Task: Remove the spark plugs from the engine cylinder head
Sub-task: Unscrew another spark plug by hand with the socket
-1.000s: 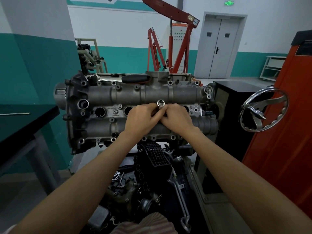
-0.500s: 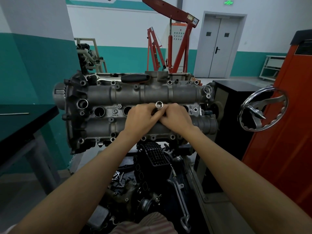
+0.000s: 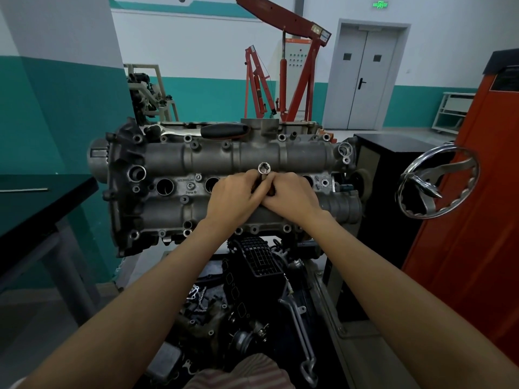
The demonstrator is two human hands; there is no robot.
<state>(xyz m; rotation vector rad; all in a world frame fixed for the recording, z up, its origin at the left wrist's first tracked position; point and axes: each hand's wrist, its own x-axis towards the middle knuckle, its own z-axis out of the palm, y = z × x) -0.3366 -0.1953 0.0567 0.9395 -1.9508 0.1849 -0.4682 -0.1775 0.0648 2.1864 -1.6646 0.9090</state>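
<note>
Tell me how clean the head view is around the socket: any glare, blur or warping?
Head view: socket mouth sharp with mild glare; both hands, left hand and right hand, crisp, hiding its lower end; wide-angle bending shows at the edges; lighting soft, shadows faint.

A green exit sign (image 3: 380,5) is glowing above the grey double door (image 3: 362,77), its characters too small to read, while cast lettering on the cylinder head (image 3: 168,164) is showing only blurred.
</note>
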